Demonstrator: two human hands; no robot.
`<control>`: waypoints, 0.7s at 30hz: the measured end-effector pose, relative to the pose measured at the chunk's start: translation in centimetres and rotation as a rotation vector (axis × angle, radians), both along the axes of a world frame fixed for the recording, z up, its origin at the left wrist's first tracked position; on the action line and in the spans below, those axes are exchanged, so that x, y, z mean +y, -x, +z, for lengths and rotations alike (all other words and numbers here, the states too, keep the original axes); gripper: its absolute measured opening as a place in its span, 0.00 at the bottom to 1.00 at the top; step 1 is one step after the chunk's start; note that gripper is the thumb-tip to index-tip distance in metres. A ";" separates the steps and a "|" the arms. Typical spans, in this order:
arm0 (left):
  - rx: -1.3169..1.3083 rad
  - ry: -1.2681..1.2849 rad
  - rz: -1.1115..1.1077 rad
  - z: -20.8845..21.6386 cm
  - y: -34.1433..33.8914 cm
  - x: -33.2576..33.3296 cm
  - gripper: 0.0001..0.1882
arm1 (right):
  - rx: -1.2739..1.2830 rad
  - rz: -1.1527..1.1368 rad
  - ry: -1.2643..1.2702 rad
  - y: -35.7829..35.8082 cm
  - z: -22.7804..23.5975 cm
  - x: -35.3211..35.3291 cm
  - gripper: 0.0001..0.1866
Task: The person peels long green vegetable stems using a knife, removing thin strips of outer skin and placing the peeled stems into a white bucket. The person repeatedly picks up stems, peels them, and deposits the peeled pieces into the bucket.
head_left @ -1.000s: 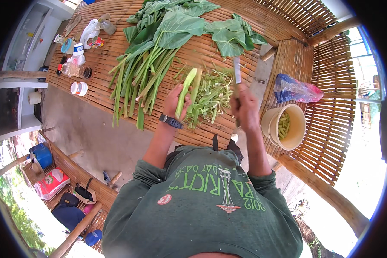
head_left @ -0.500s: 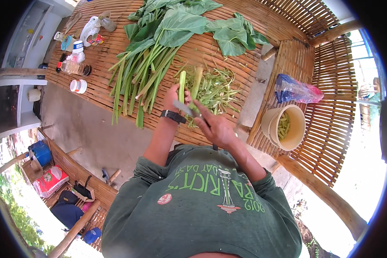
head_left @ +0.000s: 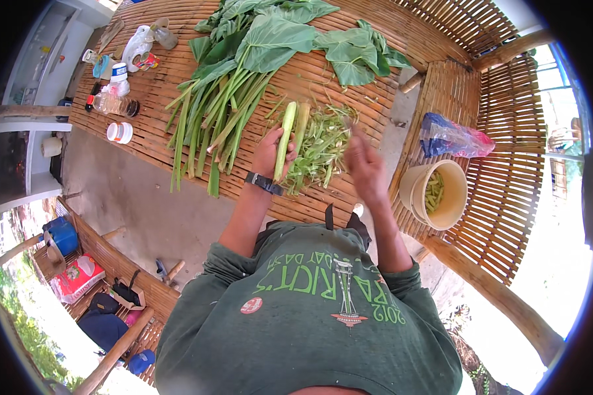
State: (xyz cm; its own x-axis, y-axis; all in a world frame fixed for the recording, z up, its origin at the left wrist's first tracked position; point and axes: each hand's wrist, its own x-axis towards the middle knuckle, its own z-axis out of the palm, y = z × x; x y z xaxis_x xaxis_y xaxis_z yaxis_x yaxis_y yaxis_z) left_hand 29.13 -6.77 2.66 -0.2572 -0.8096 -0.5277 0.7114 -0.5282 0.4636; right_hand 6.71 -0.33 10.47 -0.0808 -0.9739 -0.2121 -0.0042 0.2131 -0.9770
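Head view: half a second ago I had the right hand (head_left: pixel 366 161) drawn in across the left, blade at the green stalk (head_left: pixel 284 141); now it has swung right, over the peelings (head_left: pixel 323 141). I judge this a gap between knife strokes, with no cutting contact. The right grip is curled closed, I believe on the knife, though blur hides the blade from me. My left hand (head_left: pixel 268 155) grips the green stalk, held over the counter (head_left: pixel 165 82), tilted slightly right; a browner stalk (head_left: pixel 302 122) is just beside it, and I cannot tell whether those fingers hold it too.

The counter is bamboo slats, with leafy stems (head_left: pixel 221 125) left of the work and a clear bottle (head_left: pixel 115 104) farther left. To the right, a cream bucket (head_left: pixel 456 207) contains cut pieces (head_left: pixel 435 191). Bare floor (head_left: pixel 145 178) shows at near left.
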 end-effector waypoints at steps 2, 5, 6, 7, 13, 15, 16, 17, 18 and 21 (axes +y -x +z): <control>-0.059 -0.004 0.016 0.1 -0.3 0.2 0.12 | 0.074 -0.079 0.071 1.4 2.4 -0.9 0.29; 0.012 -0.127 -0.004 -3.0 -1.8 -0.4 0.14 | 0.269 0.016 0.039 2.9 1.7 -1.3 0.31; 0.040 -0.132 -0.015 -3.5 -2.0 -0.5 0.15 | 0.348 0.083 0.002 3.1 1.0 -1.2 0.32; 0.056 -0.159 -0.007 -3.2 -1.7 -0.6 0.15 | 0.487 0.147 -0.011 2.7 0.8 -1.0 0.33; 0.045 -0.145 0.072 -4.2 -0.8 -0.7 0.15 | 0.655 0.511 0.095 -2.4 -0.1 2.6 0.34; 0.155 -0.167 0.047 -4.5 -1.0 -0.8 0.15 | 0.602 0.613 0.100 -3.7 0.7 3.2 0.34; 0.158 -0.192 0.062 -4.0 -0.8 -0.9 0.15 | 0.592 0.652 0.084 -4.1 1.7 3.2 0.34; 0.161 -0.216 0.078 -3.6 -0.5 -0.9 0.14 | 0.592 0.657 0.108 -4.2 1.6 3.5 0.34; 0.164 -0.242 0.093 -3.1 -0.2 -1.0 0.14 | 0.591 0.661 0.133 -4.3 1.4 3.7 0.34; 0.167 -0.216 0.046 -2.8 -0.4 -0.8 0.14 | 0.594 0.657 0.153 -4.4 1.4 3.7 0.32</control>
State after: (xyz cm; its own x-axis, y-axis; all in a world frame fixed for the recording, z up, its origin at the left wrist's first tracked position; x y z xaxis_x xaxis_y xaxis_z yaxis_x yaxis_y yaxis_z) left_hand 29.49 -7.56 -0.14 -0.3207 -0.6957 -0.6428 0.7943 -0.5672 0.2175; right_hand 11.08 3.41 11.88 0.4479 -0.8763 -0.1776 -0.5931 -0.1425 -0.7924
